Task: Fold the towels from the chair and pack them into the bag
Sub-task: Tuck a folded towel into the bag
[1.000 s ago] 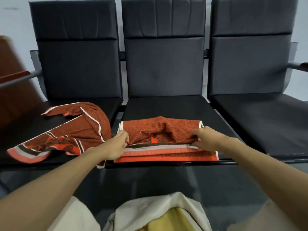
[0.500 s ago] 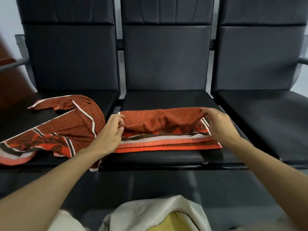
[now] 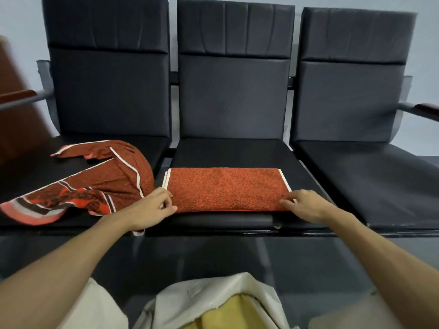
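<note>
A folded orange-red towel (image 3: 225,188) with white edging lies flat across the front of the middle black seat (image 3: 232,153). My left hand (image 3: 152,210) pinches its near left corner. My right hand (image 3: 306,205) pinches its near right corner, fingertips on the edge. A second patterned towel (image 3: 102,184) of the same colour lies crumpled and unfolded on the left seat, partly hanging over the front edge. The cream bag (image 3: 213,298) sits open at the bottom centre, below my arms, with something yellow (image 3: 228,317) inside.
Three black padded seats stand in a row with tall backs; the right seat (image 3: 370,179) has nothing on it. Metal armrests with wooden tops stick out at the far left (image 3: 19,96) and far right (image 3: 425,109). Dark floor lies between the seats and the bag.
Both hands carried the towel's far edge forward over the striped part, closing it into a flat plain-orange rectangle. The hands now sit at its near corners.
</note>
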`<move>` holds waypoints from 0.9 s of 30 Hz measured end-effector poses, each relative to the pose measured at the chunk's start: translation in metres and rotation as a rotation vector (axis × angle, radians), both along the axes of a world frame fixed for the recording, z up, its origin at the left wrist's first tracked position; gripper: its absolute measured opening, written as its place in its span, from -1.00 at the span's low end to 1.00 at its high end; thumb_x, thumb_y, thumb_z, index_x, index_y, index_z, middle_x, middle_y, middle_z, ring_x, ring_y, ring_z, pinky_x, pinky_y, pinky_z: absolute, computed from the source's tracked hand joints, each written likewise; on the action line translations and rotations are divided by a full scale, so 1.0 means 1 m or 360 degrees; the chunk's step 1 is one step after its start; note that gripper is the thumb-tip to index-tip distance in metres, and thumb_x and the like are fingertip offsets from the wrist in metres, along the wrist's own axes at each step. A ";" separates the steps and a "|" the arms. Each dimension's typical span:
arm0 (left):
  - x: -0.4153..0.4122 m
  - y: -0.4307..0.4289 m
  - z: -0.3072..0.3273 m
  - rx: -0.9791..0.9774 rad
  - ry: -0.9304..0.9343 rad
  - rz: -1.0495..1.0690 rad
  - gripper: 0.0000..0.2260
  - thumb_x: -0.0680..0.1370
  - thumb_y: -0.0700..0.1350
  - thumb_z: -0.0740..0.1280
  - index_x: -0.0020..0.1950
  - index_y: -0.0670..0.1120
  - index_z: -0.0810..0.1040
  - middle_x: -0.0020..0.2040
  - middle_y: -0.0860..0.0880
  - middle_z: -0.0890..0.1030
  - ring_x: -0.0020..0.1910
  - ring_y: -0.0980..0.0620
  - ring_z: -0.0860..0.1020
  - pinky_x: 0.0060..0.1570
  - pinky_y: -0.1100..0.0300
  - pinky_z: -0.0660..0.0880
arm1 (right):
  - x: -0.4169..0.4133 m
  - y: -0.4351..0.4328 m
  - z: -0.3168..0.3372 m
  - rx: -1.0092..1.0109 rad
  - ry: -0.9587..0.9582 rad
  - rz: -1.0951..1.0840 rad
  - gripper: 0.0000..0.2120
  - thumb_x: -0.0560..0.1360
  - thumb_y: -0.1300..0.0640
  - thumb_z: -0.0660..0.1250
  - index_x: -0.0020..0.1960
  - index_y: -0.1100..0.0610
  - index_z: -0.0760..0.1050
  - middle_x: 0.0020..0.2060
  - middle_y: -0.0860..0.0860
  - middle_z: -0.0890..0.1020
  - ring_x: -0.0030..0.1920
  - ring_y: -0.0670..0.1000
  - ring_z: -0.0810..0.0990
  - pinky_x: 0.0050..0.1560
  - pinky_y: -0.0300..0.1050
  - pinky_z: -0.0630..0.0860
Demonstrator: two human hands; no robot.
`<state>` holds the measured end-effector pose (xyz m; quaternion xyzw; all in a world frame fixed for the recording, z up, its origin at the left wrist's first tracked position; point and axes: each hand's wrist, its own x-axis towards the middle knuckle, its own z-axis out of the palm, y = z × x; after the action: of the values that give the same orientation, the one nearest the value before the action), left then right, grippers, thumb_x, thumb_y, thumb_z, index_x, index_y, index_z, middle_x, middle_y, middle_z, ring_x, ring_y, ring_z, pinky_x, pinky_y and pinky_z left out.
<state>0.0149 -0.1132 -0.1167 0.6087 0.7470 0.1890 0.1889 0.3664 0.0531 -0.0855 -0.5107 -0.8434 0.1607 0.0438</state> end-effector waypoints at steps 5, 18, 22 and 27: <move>0.013 0.019 0.001 0.0258 0.0087 0.0336 -0.85 0.63 -0.04 0.22 -0.10 -0.04 0.48 0.03 0.07 0.41 0.05 0.04 0.50 0.12 0.13 0.38 | -0.010 0.009 -0.001 -0.0020 0.0180 -0.0202 -0.60 0.62 -0.05 0.21 0.03 0.27 0.62 -0.09 0.18 0.66 -0.02 0.12 0.59 0.02 -0.04 0.47; 0.006 0.046 0.005 -0.0040 -0.0466 0.1028 -0.70 0.52 -0.06 0.37 0.14 -0.25 0.50 0.06 -0.16 0.58 0.03 -0.13 0.55 -0.02 0.13 0.43 | -0.045 0.040 -0.019 -0.0493 0.0768 -0.0861 -0.68 0.37 0.17 0.53 -0.01 0.26 0.47 -0.10 0.14 0.61 -0.05 0.13 0.59 -0.06 -0.04 0.53; 0.005 0.040 0.019 0.0268 -0.1300 0.1236 -0.70 0.49 -0.22 0.34 0.21 -0.25 0.48 -0.10 -0.12 0.57 -0.18 -0.03 0.52 -0.24 0.14 0.43 | -0.058 0.031 -0.015 -0.0807 0.1084 -0.0869 -0.68 0.37 0.17 0.54 -0.03 0.24 0.45 -0.08 0.18 0.63 -0.03 0.19 0.63 0.08 0.08 0.58; 0.012 0.027 0.047 0.0738 -0.2080 0.1260 -0.74 0.47 -0.32 0.31 0.16 -0.20 0.52 -0.18 -0.12 0.58 -0.26 -0.02 0.54 -0.31 0.16 0.46 | -0.072 0.008 -0.005 -0.1108 0.1285 -0.0756 -0.61 0.53 0.04 0.40 0.19 0.31 0.48 -0.02 0.18 0.67 -0.10 0.15 0.67 -0.21 -0.05 0.60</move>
<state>0.0271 -0.0859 -0.0699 0.0880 0.5874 0.7112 0.3761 0.2946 0.0613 -0.0906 -0.5684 -0.5198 0.5963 0.2263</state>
